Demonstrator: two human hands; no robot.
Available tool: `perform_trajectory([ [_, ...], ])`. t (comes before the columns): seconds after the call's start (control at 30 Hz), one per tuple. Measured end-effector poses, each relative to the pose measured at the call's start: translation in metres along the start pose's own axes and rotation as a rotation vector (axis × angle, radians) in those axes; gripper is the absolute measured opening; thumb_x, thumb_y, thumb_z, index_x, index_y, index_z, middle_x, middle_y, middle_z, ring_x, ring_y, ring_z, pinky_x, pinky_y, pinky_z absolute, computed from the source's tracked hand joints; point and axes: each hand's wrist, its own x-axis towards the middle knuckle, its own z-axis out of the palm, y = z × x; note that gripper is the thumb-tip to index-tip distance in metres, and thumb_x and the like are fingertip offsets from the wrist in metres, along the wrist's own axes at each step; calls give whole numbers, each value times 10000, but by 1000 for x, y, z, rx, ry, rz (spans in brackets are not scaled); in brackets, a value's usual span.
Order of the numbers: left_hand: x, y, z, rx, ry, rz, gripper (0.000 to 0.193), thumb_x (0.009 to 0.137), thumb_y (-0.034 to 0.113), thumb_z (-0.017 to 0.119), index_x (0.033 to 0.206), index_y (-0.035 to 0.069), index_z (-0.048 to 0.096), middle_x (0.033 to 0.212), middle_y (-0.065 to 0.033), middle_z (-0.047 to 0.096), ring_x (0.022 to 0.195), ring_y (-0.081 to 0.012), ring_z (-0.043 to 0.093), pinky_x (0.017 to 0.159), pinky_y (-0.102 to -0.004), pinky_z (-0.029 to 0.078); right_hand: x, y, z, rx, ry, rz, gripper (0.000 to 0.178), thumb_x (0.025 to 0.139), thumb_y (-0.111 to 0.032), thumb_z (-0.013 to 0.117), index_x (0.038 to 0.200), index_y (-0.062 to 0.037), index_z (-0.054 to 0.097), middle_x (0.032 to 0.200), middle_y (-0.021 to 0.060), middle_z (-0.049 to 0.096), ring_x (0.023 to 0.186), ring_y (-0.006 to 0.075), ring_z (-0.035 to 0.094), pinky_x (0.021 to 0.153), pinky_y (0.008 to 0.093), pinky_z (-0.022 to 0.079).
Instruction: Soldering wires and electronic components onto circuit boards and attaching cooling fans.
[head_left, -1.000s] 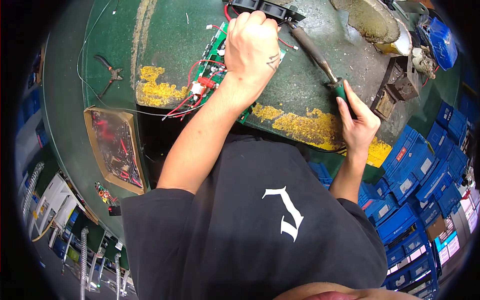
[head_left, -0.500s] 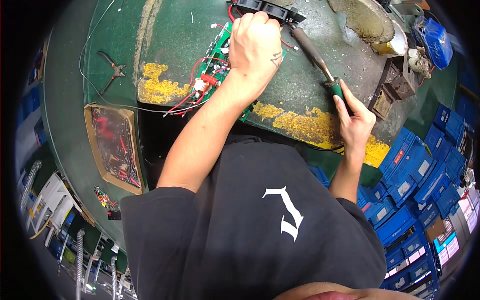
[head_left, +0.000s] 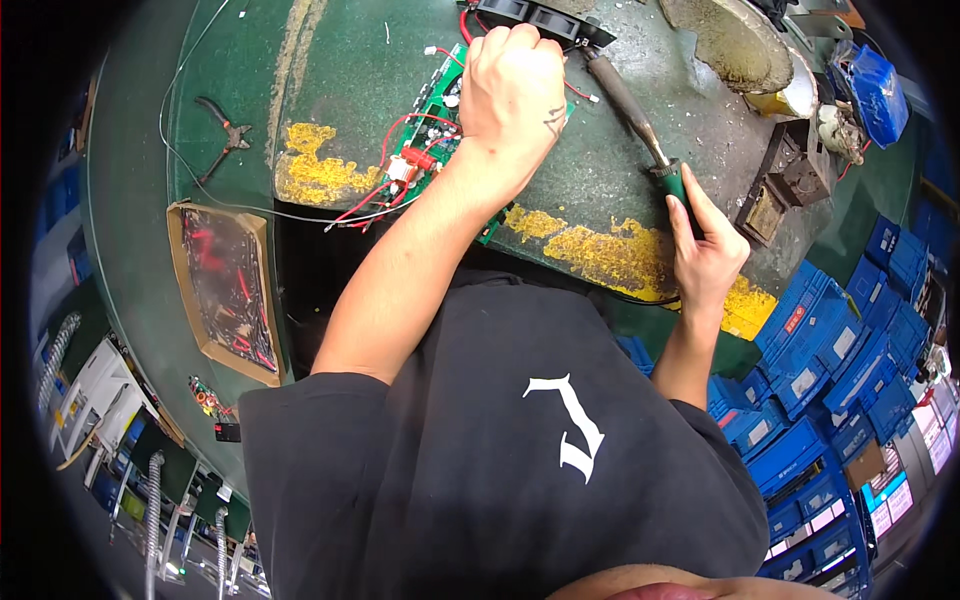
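My right hand grips a soldering iron by its green handle. The iron's hot end touches or nearly touches the near edge of a black part with square openings at the top. Closed into a fist, my left hand is at that black part's near side; what its fingers hold is hidden beneath it. Partly under my left wrist lies a green circuit board with red wires and a red component. A thin silvery wire runs in from the left and disappears by my left forearm.
Orange-handled pliers lie on the green bench at left. A shallow cardboard box of dark and red small parts is nearer. At right are a metal stand, a rough-edged sheet and blue bins.
Almost nothing differs: the view shifts slightly, while both hands, the soldering iron and the board keep their places.
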Motion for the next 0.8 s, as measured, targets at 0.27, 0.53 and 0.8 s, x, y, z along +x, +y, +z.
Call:
perform_trajectory([
  [0.27,-1,0,0,9,-5,2,112,806,114,601,776,50,689,830,-110,645,864,-295,626,826,-423,488,-5,-1,-2,-42,38,-25,355,905,-30,759,1259,-38,728,1129,143,772,999,155,745,891,282,559],
  [0.53,-1,1,0,16,16,13,122,819,119,605,770,51,694,840,-114,654,868,-299,631,829,-427,491,-17,9,-10,3,32,40,368,907,-9,752,1273,-29,718,1133,129,772,998,140,727,915,278,544],
  [0.8,-1,2,1,8,33,6,118,825,138,626,779,55,696,831,-106,646,856,-295,626,823,-425,489,-26,36,-7,431,19,364,392,920,29,732,1307,-9,691,946,20,711,660,29,556,588,187,471],
])
